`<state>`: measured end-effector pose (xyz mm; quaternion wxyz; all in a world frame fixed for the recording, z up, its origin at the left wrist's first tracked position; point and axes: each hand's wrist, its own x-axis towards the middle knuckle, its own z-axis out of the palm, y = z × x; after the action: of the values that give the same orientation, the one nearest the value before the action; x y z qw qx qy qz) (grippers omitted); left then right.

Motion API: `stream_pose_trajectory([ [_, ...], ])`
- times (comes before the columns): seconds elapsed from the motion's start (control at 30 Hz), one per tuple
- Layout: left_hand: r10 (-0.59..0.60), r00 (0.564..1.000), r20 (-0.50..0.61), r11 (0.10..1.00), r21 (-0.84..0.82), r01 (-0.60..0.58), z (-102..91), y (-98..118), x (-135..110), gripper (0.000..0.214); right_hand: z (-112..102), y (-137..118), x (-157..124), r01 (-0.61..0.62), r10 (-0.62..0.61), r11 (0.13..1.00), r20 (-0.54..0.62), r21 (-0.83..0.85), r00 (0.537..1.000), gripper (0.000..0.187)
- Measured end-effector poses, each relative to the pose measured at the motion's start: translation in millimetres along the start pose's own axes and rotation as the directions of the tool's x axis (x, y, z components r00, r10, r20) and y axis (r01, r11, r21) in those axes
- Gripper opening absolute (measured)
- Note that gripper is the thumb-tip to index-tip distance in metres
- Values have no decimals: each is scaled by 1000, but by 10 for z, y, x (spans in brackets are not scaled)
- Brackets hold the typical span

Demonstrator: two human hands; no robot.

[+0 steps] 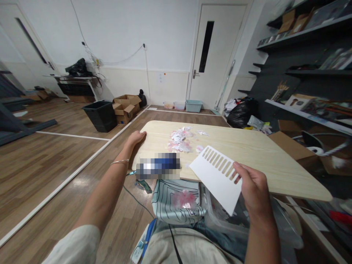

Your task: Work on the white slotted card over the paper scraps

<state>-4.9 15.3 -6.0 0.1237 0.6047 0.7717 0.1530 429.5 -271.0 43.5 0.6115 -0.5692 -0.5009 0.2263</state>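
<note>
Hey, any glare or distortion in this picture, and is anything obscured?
In the head view: glare whitens a spot on the wooden floor at left, apparent wide-angle distortion tilts the far-left door, and a pixelated patch covers the near left corner of the table.

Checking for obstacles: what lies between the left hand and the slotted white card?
The head view shows white and pink scraps between the left hand and slotted white card, with a pixelated object nearer the camera.

A thin bangle [120, 161] is circling the left wrist [127, 151]; a pale sleeve [79, 244] is showing at seven o'clock, a beige top [195, 247] at six.
</note>
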Motion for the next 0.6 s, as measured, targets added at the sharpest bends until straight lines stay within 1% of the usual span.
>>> stream_pose_trajectory([
  [0.27,-7,1000,3,1000,-17,7,7,-8,5,71,-25,-24,-4,25,-25,998,-8,-50,1000,59],
  [0.47,-7,1000,6,999,-32,7,17,-23,22,70,-74,50,-14,-27,24,999,-88,-35,996,57],
  [0.6,-3,1000,1,999,-33,3,23,-27,34,70,-55,26,-18,-6,2,999,-104,-33,995,59],
])
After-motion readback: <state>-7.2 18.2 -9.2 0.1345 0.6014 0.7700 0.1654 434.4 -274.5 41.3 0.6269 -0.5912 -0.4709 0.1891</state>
